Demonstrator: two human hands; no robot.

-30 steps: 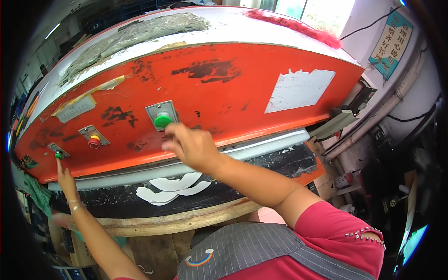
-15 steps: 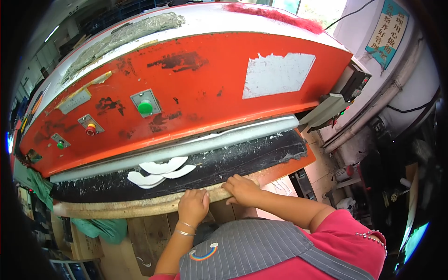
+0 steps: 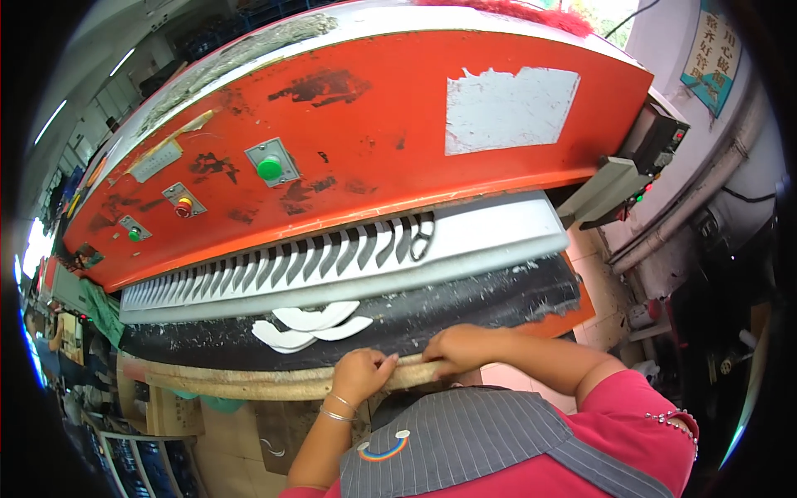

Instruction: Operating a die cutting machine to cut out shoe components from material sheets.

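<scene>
My left hand (image 3: 360,375) has its fingers curled over the worn, pale wooden edge bar (image 3: 274,384) at the front of a machine bed. Just to its right, my right hand (image 3: 462,348) grips the same bar with bent fingers. Several white curved pieces (image 3: 290,339) lie overlapped on the black mat (image 3: 481,303) beyond my hands. Behind the mat lies a thick white sheet (image 3: 498,228) with a long row of curved cut-outs. A dark, loop-shaped cutting die (image 3: 422,236) rests at the right end of that row.
A large red press beam (image 3: 365,124) spans the far side, carrying green buttons (image 3: 269,168) and a red-and-yellow knob (image 3: 183,206). A grey control box (image 3: 610,191) juts out at its right end. Green cloth (image 3: 100,307) hangs at the left; a metal rack (image 3: 141,452) stands lower left.
The white sheet has come out from under the red beam toward me, exposing its cut-outs and the die. The mat, pieces and both hands on the bar moved with it. The view has shifted.
</scene>
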